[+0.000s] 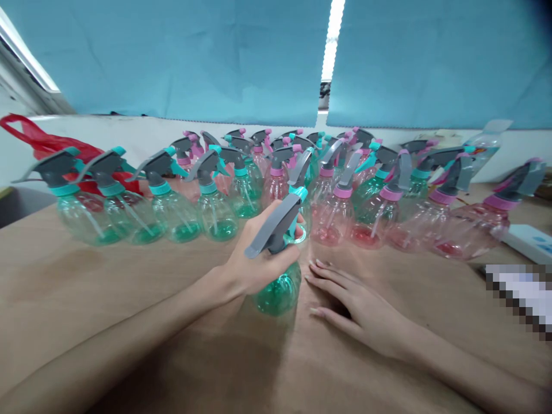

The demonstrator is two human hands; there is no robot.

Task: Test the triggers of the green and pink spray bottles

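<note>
My left hand is wrapped round the neck of a green spray bottle with a grey and turquoise trigger head. The bottle is roughly upright, low over or on the table; which of the two I cannot tell. Just to its right, my right hand lies palm down with fingers stretched out, holding nothing. Behind both hands stand rows of spray bottles, among them a green one with a turquoise collar and a pink one with a pink collar.
A red plastic bag sits behind the bottles at the left. At the right edge lie a white box and a pixelated flat object. A clear bottle stands at the back right. Blue cloth hangs behind the wooden table.
</note>
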